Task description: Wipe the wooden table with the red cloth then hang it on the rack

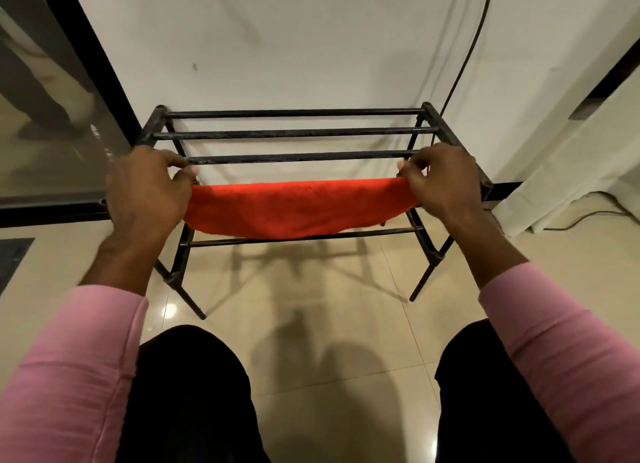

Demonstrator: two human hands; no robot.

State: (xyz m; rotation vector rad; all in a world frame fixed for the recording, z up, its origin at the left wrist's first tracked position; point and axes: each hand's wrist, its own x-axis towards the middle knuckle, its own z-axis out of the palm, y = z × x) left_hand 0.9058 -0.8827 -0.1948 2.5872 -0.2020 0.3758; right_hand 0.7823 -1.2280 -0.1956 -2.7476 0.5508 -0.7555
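Our left hand (pixel 149 188) and right hand (pixel 441 182) each pinch an end of the red cloth (pixel 298 208), stretched across the black metal rack (pixel 294 157) at its front rail, which the cloth apparently hides. We should lower both ends evenly, so it drapes balanced over that rail.

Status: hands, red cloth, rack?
Left hand and right hand each pinch an end of the red cloth. Cloth spans front edge of the rack, sagging mid-span. Nothing blocking seen.
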